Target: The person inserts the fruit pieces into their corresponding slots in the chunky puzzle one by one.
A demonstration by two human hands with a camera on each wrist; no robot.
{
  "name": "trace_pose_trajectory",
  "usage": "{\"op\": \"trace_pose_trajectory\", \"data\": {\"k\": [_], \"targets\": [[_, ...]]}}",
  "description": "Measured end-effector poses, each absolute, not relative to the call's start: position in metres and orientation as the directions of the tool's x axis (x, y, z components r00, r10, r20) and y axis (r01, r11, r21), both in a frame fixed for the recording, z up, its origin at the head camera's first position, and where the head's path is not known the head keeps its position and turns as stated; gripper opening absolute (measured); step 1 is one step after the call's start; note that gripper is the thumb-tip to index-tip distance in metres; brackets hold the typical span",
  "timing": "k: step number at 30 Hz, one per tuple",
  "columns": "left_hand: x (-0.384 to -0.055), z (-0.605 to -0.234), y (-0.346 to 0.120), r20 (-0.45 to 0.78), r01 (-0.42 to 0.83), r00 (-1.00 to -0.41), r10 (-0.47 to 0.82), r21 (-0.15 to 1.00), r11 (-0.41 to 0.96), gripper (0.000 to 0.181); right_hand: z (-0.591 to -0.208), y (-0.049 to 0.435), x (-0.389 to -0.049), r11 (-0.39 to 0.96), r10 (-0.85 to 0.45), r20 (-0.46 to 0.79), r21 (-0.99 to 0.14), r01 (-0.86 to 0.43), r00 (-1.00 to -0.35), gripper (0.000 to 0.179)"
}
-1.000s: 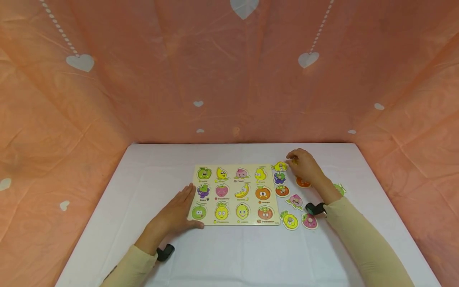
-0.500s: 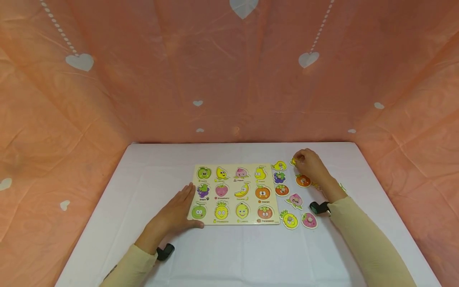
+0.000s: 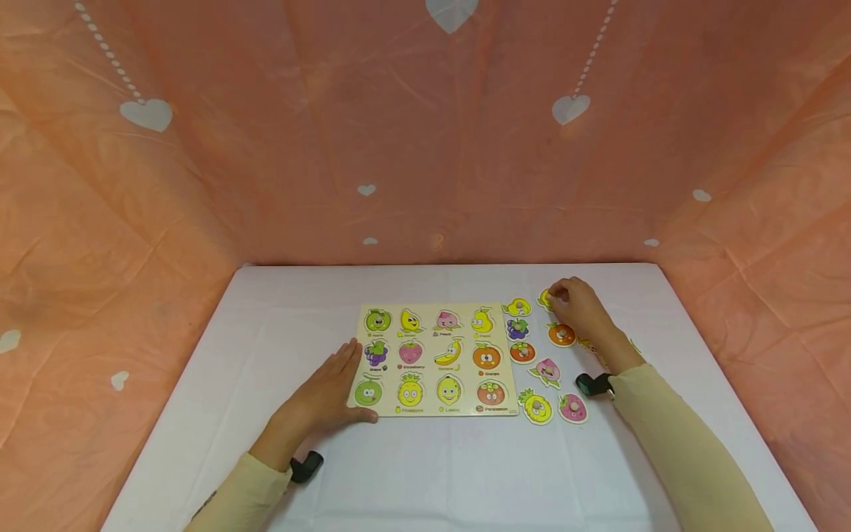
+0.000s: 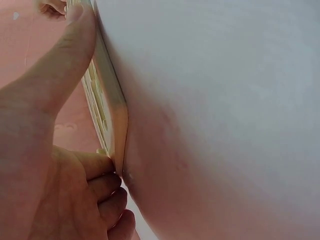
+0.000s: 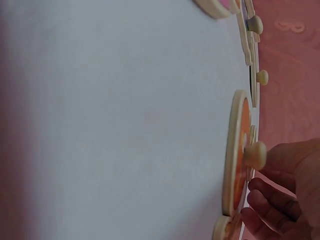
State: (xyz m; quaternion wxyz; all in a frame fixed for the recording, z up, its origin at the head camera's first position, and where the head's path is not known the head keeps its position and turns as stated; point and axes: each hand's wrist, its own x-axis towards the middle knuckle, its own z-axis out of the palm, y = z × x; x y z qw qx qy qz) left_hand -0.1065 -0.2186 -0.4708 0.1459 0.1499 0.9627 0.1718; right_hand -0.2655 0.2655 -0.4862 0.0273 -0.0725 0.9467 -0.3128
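Note:
A wooden fruit puzzle board (image 3: 429,369) with several pictures lies flat on the white table. My left hand (image 3: 332,388) rests at its left side, fingers straight along the edge and thumb at the front corner; in the left wrist view the thumb (image 4: 62,65) lies along the board's side. Right of the board, my right hand (image 3: 577,304) pinches a yellow fruit puzzle piece (image 3: 544,299) at the far end of the loose pieces, its fingertips covering part of it. Just in front is an orange puzzle piece (image 3: 561,335), whose round knob (image 5: 256,155) shows in the right wrist view.
Beside the board lie a pear piece (image 3: 518,307), a grape piece (image 3: 518,329), a persimmon piece (image 3: 522,352), a peach piece (image 3: 548,372), a pineapple piece (image 3: 536,408) and a strawberry piece (image 3: 573,408). More pieces sit partly under the right forearm. Orange cloth (image 3: 439,148) surrounds the table.
My right hand has moved slightly right with the yellow piece, which now shows more and lies right of the pear piece. The orange piece is uncovered. My left hand and the board stay put.

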Motion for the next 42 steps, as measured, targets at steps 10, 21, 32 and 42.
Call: {"op": "trace_pose_trajectory", "data": {"k": [10, 21, 32, 42], "targets": [[-0.107, -0.471, -0.22, -0.223, 0.25, -0.911, 0.347, 0.369, 0.895, 0.131, -0.488, 0.265, -0.268, 0.789, -0.148, -0.014, -0.604, -0.11, -0.989, 0.032], [-0.107, -0.471, -0.22, -0.229, 0.245, -0.91, 0.345, 0.372, 0.895, 0.131, -0.486, 0.263, -0.267, 0.79, -0.136, -0.027, -0.606, -0.092, -0.99, 0.03], [-0.107, -0.472, -0.22, -0.229, 0.252, -0.909, 0.349, 0.364, 0.897, 0.13, -0.484, 0.259, -0.267, 0.787, -0.138, 0.027, -0.604, -0.126, -0.99, 0.031], [-0.106, -0.471, -0.22, -0.227, 0.247, -0.911, 0.344, 0.369, 0.896, 0.13, -0.478, 0.244, -0.269, 0.778, -0.174, 0.076, -0.601, -0.184, -0.982, 0.025]]}}
